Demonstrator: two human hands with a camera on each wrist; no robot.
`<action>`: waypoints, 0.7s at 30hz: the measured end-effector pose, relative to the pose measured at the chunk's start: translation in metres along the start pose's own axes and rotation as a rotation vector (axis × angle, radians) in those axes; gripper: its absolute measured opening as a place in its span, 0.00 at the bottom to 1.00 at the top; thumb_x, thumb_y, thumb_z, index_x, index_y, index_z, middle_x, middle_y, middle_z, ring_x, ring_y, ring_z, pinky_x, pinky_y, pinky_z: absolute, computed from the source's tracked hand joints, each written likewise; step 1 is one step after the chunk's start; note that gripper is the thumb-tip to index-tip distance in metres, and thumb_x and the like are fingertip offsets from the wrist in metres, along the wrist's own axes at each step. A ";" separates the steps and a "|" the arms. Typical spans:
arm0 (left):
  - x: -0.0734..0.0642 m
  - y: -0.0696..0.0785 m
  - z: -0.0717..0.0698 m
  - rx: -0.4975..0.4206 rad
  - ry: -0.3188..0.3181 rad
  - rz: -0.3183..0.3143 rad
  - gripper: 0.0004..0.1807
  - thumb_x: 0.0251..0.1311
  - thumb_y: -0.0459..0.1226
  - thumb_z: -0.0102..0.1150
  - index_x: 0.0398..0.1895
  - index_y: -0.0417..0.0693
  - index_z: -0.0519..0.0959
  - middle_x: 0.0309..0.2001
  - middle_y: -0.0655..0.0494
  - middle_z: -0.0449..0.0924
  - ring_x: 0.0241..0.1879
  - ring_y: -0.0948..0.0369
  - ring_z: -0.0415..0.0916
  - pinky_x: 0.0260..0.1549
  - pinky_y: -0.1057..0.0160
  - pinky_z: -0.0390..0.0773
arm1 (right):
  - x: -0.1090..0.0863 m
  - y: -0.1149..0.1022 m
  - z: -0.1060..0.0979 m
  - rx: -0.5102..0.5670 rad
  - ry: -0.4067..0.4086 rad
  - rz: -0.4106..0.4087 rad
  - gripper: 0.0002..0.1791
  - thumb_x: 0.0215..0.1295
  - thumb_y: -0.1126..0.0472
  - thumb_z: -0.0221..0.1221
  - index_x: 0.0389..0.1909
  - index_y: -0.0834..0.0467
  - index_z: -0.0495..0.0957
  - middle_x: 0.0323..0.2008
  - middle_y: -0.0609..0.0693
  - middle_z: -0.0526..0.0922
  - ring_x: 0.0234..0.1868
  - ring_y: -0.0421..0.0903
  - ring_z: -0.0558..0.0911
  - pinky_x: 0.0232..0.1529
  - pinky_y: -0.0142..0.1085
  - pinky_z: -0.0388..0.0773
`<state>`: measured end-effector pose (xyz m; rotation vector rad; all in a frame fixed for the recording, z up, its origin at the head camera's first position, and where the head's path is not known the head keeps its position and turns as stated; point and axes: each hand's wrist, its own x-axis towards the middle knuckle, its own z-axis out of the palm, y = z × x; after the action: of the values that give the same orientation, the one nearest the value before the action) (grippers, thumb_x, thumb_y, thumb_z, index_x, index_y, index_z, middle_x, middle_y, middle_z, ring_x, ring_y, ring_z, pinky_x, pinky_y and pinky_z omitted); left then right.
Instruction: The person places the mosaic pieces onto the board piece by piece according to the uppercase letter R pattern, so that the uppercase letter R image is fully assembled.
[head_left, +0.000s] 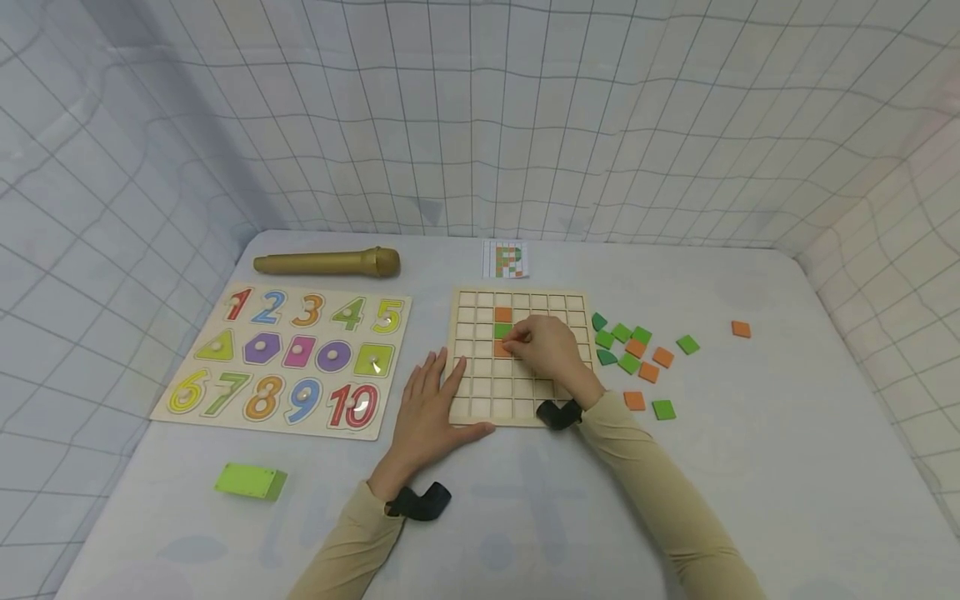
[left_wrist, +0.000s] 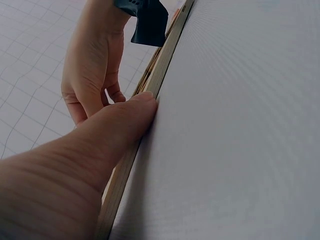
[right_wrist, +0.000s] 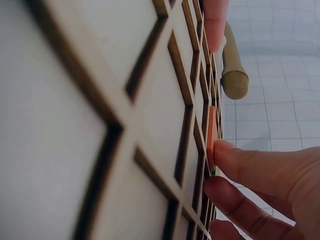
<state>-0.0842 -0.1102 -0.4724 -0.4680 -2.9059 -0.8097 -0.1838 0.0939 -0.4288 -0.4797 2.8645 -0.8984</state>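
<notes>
Two hands at the grid board [head_left: 481, 407]. Right hand [head_left: 546, 343]: fingers curled, thumb tip on an orange tile [head_left: 501, 349] in the third column from the left, fourth row down; pinch or mere push, cannot tell. Left hand [head_left: 426, 417]: relaxed, fingers spread along the board's left edge, thumb lying against the near edge; grips nothing.

Fit of the tile: from the right wrist it seems slightly proud of the ribs; seating uncertain. Best practice, I judge: square its corners to the cell, press at the middle with a fingertip, feel for level. Left thumb makes a good brace against sliding. Mind the green tile [head_left: 503, 331] directly above; a sideways shove might lift it. Another orange tile [head_left: 503, 315] sits above that.

Further out: loose tiles [head_left: 649, 372], orange and green, right of the board. Patterned card [head_left: 506, 260] beyond the far edge, handy for checking colours. Well left: number puzzle [head_left: 288, 422], gold microphone [head_left: 326, 263] and green block [head_left: 250, 481].
</notes>
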 end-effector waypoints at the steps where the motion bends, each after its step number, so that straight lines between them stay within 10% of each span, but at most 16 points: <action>1: 0.000 0.000 0.000 -0.003 0.001 0.000 0.56 0.42 0.63 0.67 0.72 0.43 0.58 0.72 0.40 0.47 0.72 0.48 0.37 0.67 0.48 0.38 | 0.000 0.000 0.000 0.003 -0.003 -0.004 0.05 0.60 0.55 0.65 0.29 0.52 0.86 0.33 0.44 0.84 0.32 0.41 0.79 0.30 0.35 0.75; 21: 0.001 0.001 0.000 0.004 -0.002 -0.004 0.56 0.42 0.62 0.67 0.72 0.43 0.58 0.72 0.40 0.48 0.72 0.48 0.37 0.67 0.48 0.38 | -0.006 0.013 -0.009 0.129 -0.065 -0.147 0.08 0.63 0.56 0.63 0.39 0.56 0.85 0.35 0.45 0.82 0.33 0.42 0.76 0.35 0.37 0.74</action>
<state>-0.0847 -0.1098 -0.4717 -0.4630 -2.9107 -0.8036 -0.1831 0.1107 -0.4286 -0.6991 2.7204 -1.0617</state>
